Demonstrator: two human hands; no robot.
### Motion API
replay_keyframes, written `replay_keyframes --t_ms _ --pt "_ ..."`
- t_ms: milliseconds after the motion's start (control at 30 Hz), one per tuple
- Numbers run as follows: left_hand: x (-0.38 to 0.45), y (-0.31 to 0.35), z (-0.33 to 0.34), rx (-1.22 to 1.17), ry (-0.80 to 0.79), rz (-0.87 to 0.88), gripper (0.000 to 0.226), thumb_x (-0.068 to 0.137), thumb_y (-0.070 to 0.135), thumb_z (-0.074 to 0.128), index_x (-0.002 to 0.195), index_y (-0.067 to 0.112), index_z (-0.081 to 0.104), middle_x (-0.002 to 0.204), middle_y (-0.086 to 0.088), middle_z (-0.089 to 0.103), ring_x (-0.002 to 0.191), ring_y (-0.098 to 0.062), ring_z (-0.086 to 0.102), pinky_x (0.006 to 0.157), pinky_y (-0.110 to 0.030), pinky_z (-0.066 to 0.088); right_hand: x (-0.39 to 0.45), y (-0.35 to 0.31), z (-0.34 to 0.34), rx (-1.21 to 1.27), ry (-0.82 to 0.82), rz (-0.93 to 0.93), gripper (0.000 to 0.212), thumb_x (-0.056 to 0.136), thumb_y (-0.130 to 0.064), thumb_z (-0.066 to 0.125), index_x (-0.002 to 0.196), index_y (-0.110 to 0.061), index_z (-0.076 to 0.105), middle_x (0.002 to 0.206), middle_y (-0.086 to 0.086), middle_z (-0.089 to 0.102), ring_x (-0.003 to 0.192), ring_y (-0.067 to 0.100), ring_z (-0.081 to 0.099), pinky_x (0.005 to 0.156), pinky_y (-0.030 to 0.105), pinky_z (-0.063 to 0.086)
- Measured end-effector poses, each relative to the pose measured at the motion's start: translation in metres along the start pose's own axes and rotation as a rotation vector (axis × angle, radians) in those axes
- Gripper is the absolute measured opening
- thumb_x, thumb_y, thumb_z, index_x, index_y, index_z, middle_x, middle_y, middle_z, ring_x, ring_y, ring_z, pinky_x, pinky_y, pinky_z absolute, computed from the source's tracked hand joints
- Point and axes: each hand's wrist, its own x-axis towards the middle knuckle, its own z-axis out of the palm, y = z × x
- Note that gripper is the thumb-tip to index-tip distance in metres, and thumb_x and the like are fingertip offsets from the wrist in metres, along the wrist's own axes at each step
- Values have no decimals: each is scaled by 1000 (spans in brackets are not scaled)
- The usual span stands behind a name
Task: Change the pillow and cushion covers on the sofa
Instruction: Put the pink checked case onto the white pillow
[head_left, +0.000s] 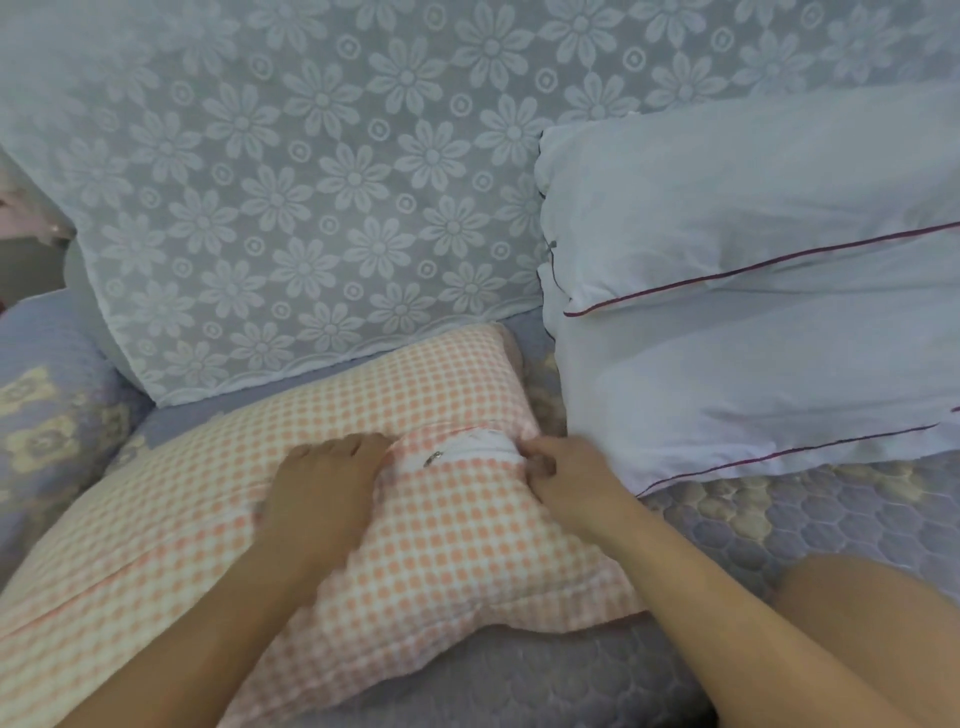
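A pillow in a pink-and-white checked cover (363, 415) lies across the sofa seat. Near its right end the cover's zip gapes, showing white inner fabric (480, 448) and a small metal zip pull (432, 458). My left hand (324, 486) lies on the cover just left of the gap, fingers stretched along its edge. My right hand (563, 470) pinches the checked cover at the right end of the gap with curled fingers. Two white pillows with dark red piping, an upper one (753, 208) and a lower one (753, 384), are stacked at the right against the backrest.
A white lace throw with a flower pattern (311, 182) drapes the backrest. The seat wears a quilted lavender cover (805, 514), and the left armrest (41, 415) has a flower-print cover. My knee (872, 613) shows at the lower right.
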Motion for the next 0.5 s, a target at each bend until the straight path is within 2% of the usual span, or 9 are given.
replay_keyframes --t_ms 67,133,167,233,300,367,400,467,500 --pt "-2 -21 -16 -1 53 -86 18 82 7 74 87 16 59 65 2 54 51 -26 51 53 -29 30 -21 -1 9 -184 -87 -101 32 99 -30 49 129 -32 62 124 -4 41 108 14 50 100 24 40" --pt "-12 -30 -28 -87 132 -151 13 93 20 60 81 15 59 69 5 48 60 -25 49 54 -34 36 -51 -6 23 -282 -170 -188 39 97 -34 51 135 -42 53 139 -7 29 121 18 50 105 27 39" --pt "-19 -29 -29 -161 169 -141 22 95 26 52 81 13 62 76 4 50 67 -24 50 58 -37 41 -64 -10 31 -310 -202 -225 41 97 -33 49 137 -44 48 146 -7 21 125 22 49 104 28 39" --pt "-31 -19 -31 -332 200 -89 31 97 27 47 87 8 69 98 -2 62 87 -22 54 76 -39 47 -75 -16 41 -378 -216 -250 50 100 -32 41 147 -44 28 159 -7 -2 132 32 44 105 35 40" --pt "-43 -16 -26 -408 185 -55 32 98 25 46 103 4 71 124 -5 63 113 -23 56 97 -35 44 -68 -21 40 -430 -132 -176 57 102 -28 35 151 -44 11 160 -9 -15 129 37 46 100 43 45" --pt "-55 -17 -17 -363 172 -24 37 99 24 46 117 2 70 133 -7 62 123 -26 57 103 -36 45 -53 -23 34 -502 46 -134 59 100 -19 39 151 -39 17 161 -3 -4 119 38 54 89 45 50" --pt "-59 -17 -12 -354 169 -45 40 99 25 45 121 3 70 133 -7 63 123 -26 58 102 -38 47 -47 -24 33 -557 169 -195 55 97 -16 46 146 -34 32 160 4 11 109 37 59 81 44 52" --pt "-59 -13 -10 -386 167 -133 43 99 29 43 121 4 70 131 -6 65 121 -24 60 99 -38 50 -36 -23 33 -561 353 -371 34 83 -8 66 115 -18 64 139 9 48 89 32 64 65 38 53" --pt "-56 -10 -13 -411 163 -162 43 99 31 43 119 6 71 130 -5 66 119 -21 60 99 -36 49 -31 -20 35 -534 399 -450 23 78 -5 73 98 -14 69 122 7 58 83 28 63 62 34 51"
